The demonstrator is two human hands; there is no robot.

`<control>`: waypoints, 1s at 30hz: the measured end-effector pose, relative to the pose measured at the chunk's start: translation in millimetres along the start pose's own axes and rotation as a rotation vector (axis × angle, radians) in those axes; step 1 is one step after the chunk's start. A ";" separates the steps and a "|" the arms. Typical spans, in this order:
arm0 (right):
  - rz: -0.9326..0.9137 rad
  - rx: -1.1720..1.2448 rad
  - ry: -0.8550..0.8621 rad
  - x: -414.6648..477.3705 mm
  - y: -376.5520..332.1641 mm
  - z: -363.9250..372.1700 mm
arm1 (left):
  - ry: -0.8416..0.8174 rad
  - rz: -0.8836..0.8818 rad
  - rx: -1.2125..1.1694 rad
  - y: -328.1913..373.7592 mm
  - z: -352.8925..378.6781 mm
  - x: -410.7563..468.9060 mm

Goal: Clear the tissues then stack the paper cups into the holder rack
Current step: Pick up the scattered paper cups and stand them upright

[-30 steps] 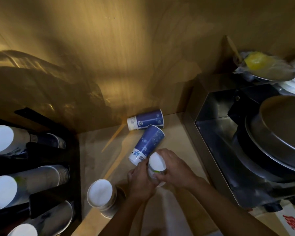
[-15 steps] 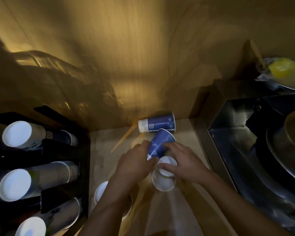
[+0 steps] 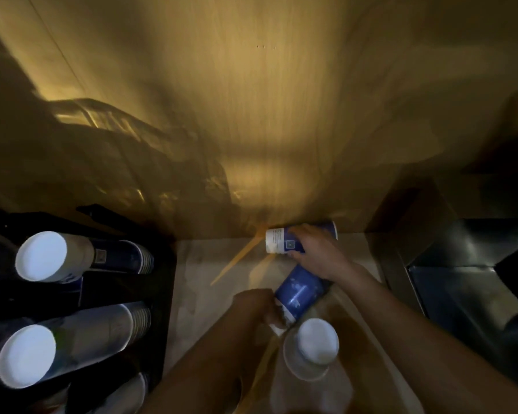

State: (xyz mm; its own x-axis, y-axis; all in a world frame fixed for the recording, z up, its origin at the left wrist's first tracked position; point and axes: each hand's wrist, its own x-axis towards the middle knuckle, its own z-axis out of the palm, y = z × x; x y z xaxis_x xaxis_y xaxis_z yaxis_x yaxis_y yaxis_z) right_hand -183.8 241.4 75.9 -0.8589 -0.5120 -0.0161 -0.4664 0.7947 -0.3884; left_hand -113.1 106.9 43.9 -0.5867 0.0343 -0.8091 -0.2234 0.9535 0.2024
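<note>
A blue paper cup (image 3: pixel 281 242) lies on its side against the back wall, and my right hand (image 3: pixel 317 252) is closed over it. A second blue cup (image 3: pixel 299 291) lies tilted on the counter below; my left hand (image 3: pixel 256 306) grips its white base end. An upside-down pale cup (image 3: pixel 311 351) stands in front of them, near my arms. The black holder rack (image 3: pixel 165 294) at the left holds rows of stacked cups (image 3: pixel 72 258), bases facing me. No tissues are visible.
A steel appliance (image 3: pixel 467 294) fills the right side, close to my right forearm. The wooden wall (image 3: pixel 266 130) closes off the back. A light counter strip (image 3: pixel 198 279) lies between rack and hands.
My right hand let go of the pale cup and reached back to the cup by the wall. My left hand keeps hold of the tilted blue cup. The view shifted left.
</note>
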 end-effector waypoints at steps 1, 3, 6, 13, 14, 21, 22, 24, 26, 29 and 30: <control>-0.007 -0.016 -0.023 8.2 3.8 4.4 | 0.002 -0.001 0.027 2.2 0.0 4.3; -0.001 -0.025 -0.070 23.9 11.3 13.8 | 0.030 0.011 0.035 7.4 -1.1 10.3; -0.015 -0.082 -0.130 44.4 18.9 28.3 | 0.024 0.014 -0.027 9.7 -3.3 16.1; -0.085 -0.333 -0.175 62.6 34.6 53.4 | 0.088 0.114 -0.070 -4.6 -14.7 8.3; -0.079 -0.351 -0.186 62.5 36.5 55.2 | 0.117 0.124 -0.086 -6.5 -16.0 5.0; -0.082 -0.320 -0.214 52.7 43.3 59.2 | 0.405 0.273 -0.240 -26.3 -51.3 -42.8; -0.082 -0.310 -0.216 51.3 43.6 58.6 | 0.467 0.274 -0.240 -29.3 -58.5 -51.0; -0.075 -0.317 -0.211 48.8 45.1 57.4 | 0.623 0.262 -0.214 -34.1 -69.6 -64.4; -0.070 -0.356 -0.192 44.9 47.7 57.7 | 0.771 0.273 -0.213 -38.1 -74.4 -71.9; -0.063 -0.358 -0.189 40.3 47.8 57.8 | 0.877 0.322 -0.237 -42.9 -72.8 -69.7; -0.052 -0.341 -0.195 40.5 46.1 55.2 | 0.866 0.322 -0.259 -45.1 -69.9 -65.3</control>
State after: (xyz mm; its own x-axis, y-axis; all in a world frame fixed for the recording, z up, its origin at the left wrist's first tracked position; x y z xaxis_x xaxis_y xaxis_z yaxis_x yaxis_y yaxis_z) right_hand -228.4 239.4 6.4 -0.7913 -0.5806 -0.1917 -0.5799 0.8120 -0.0657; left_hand -119.1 40.7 126.2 -0.9985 -0.0490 -0.0260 -0.0552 0.8376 0.5434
